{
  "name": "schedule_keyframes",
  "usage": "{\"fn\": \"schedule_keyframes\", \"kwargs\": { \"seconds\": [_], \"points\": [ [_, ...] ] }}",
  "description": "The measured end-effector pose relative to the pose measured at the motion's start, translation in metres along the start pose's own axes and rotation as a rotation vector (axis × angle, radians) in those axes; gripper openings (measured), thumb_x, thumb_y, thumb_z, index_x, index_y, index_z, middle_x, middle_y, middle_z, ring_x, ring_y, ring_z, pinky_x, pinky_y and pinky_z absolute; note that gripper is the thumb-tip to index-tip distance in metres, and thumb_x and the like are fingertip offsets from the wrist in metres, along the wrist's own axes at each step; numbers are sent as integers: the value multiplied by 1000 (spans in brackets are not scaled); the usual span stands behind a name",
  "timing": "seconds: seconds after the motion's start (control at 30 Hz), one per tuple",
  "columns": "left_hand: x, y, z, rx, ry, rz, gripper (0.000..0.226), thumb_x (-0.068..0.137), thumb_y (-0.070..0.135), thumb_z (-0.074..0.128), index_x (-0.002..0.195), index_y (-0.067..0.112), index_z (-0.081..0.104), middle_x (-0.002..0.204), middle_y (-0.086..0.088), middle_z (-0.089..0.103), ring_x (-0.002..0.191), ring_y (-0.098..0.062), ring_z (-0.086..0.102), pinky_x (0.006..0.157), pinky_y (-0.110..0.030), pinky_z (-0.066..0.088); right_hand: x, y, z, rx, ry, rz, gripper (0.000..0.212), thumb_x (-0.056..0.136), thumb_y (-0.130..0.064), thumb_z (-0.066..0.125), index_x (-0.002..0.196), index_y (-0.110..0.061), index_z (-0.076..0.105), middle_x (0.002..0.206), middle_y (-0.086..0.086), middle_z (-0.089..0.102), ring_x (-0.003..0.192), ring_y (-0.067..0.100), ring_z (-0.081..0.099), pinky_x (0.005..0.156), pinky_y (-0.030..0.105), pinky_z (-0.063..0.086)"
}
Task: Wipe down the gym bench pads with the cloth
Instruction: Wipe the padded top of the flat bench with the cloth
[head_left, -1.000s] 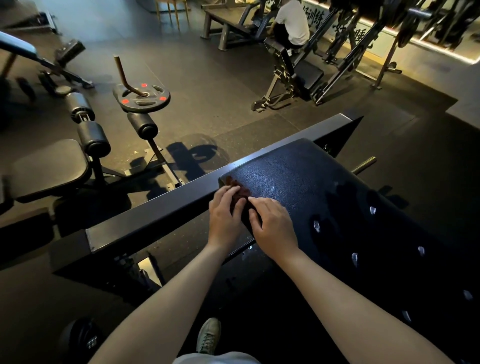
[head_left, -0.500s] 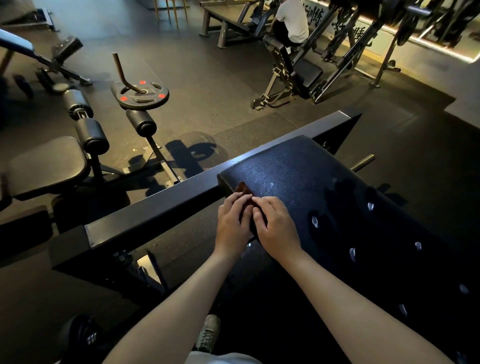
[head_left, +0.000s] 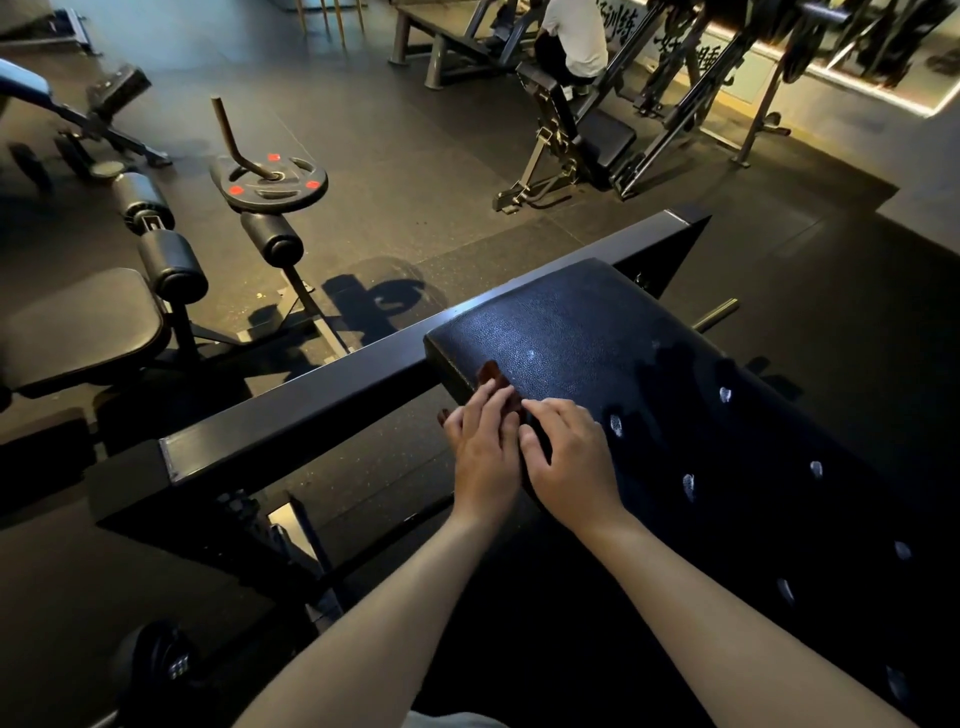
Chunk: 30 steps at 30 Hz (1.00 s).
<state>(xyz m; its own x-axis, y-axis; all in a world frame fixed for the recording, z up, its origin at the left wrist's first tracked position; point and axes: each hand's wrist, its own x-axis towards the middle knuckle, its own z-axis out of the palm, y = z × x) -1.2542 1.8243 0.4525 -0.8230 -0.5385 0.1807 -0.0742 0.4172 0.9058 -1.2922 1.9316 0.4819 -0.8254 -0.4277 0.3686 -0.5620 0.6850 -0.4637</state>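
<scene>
A long black textured bench pad with several shiny studs runs from the centre to the lower right. A small dark reddish-brown cloth lies on the pad's near left edge, mostly hidden under my fingers. My left hand presses on the cloth at the pad's side edge, fingers together. Beside it, touching it, my right hand lies on the pad with fingers spread over the cloth's other end.
A dark steel frame beam crosses behind the pad. Left stand a padded seat with roller pads and a weight plate on a bar. A person in a white shirt sits at a machine far back.
Both hands have slid with the cloth towards me along the pad's left edge, away from its far corner. More of the pad's corner now shows beyond the fingers.
</scene>
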Motion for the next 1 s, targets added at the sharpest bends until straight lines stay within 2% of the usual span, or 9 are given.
{"fn": "schedule_keyframes", "kwargs": {
  "seconds": [0.1,0.17,0.3,0.4,0.57,0.67,0.77,0.87,1.0],
  "points": [
    [-5,-1,-5,17,-20,53,32,103,22,54,134,26,62,146,17,45,126,-8,27,106,-5,16,-1,0,-1,-10,-21,21,36,94,-33,50,123,-17,65,119,-2,64,109,17,56,95,38,44],
    [7,-6,-14,58,-13,77,32,102,21,56,133,25,63,146,13,46,124,-12,29,105,-3,13,0,-3,1,-52,-43,4,37,95,-35,49,125,-19,65,120,-4,64,112,17,55,93,39,44],
    [36,-16,-23,85,65,-70,34,104,30,51,136,26,60,151,1,32,130,-20,28,117,-34,24,3,-3,2,-90,-71,-16,37,95,-37,50,127,-24,64,120,-7,62,114,16,52,93,39,41],
    [34,-7,-11,17,100,-147,38,105,32,47,142,26,53,147,-1,33,132,-21,31,117,-40,27,1,-4,0,-69,-78,-14,39,96,-38,48,130,-23,61,122,-8,63,115,14,52,96,38,41],
    [-19,-3,1,-48,37,-67,41,101,33,49,139,23,58,139,1,39,127,-8,31,115,-23,23,-11,0,-6,87,11,25,35,96,-28,52,126,-15,65,118,-1,65,110,18,57,99,37,45],
    [-39,-1,-2,-31,-6,7,38,102,24,54,139,23,58,135,4,40,127,-10,36,110,-8,20,-18,-2,-6,97,-10,-5,32,97,-25,53,125,-15,65,117,-3,62,110,15,54,100,33,45],
    [-21,-3,-10,38,-25,45,36,101,21,58,137,23,60,135,2,44,124,-15,38,110,-18,26,-13,-5,-5,49,-35,-5,35,97,-28,51,127,-16,64,117,-2,63,110,17,54,98,36,46],
    [10,-5,-18,30,31,-50,38,103,25,54,141,22,57,142,1,41,129,-19,35,115,-33,28,-10,-5,-4,22,-44,1,35,97,-29,52,128,-16,64,118,-2,63,111,18,54,98,38,46],
    [19,1,-11,11,33,-129,43,105,30,48,148,24,47,152,3,31,137,-19,27,116,-32,23,-16,-3,-11,80,-53,33,34,99,-24,56,131,-16,62,120,-3,62,115,15,51,100,28,41]
  ]
}}
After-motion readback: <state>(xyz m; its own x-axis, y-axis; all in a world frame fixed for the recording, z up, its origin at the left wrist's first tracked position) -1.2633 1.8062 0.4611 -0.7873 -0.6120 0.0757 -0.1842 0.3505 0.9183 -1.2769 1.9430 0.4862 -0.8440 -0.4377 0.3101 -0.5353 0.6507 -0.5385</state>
